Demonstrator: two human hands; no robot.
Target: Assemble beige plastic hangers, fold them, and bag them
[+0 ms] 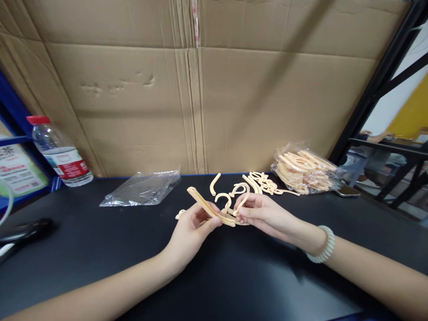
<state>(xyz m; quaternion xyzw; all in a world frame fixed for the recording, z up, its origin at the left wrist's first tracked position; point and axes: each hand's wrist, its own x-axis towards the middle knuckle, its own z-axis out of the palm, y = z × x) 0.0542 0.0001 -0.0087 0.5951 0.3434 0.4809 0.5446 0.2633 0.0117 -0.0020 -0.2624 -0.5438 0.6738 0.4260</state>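
Both our forearms reach forward and converge at centre. Our left hand (191,227) faces palm inward, fingers (213,222) closed in a pinch. Our right hand (261,215) mirrors it, fingers pinched, wrist slightly bent, hands nearly touching.

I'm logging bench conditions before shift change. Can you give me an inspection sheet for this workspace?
Surface: black tabletop, matte.
Job's things: loose beige pieces; full bag of pieces at right.
Clutter: empty clear bag, water bottle, black object, what looks like a phone.
Hands: left hand grips long beige bar; right hand pinches curved beige piece.
Cables: pale curved strand at left edge, maybe a cord.
Surroundings: cardboard wall behind; black rack at right.
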